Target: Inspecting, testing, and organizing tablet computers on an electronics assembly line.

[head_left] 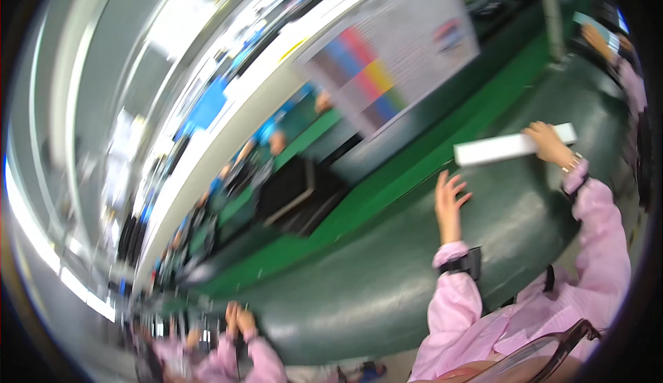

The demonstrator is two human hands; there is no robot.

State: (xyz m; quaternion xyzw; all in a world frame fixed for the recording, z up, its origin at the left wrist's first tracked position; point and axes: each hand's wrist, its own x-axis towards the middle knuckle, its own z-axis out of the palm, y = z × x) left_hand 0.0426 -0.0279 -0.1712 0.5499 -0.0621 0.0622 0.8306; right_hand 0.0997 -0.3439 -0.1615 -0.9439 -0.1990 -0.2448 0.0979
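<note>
My right hand (550, 145) is closed over the right part of a long, narrow white box (492, 150), which lies over the dark green bench top (387, 272). To the left of the box and a little nearer to me, my left hand (450, 207) is raised with its fingers spread and nothing in it. A dark band with a black device (464, 264) is strapped round my left wrist. My right wrist wears a bracelet (573, 163). Pink sleeves cover both my forearms.
A bright green conveyor strip (359, 217) runs behind the bench, with an open black box (300, 193) on it. A printed sheet with coloured blocks (414, 51) hangs above. Co-workers' hands show at lower left (239, 319) and upper right (598, 42). The far side is blurred.
</note>
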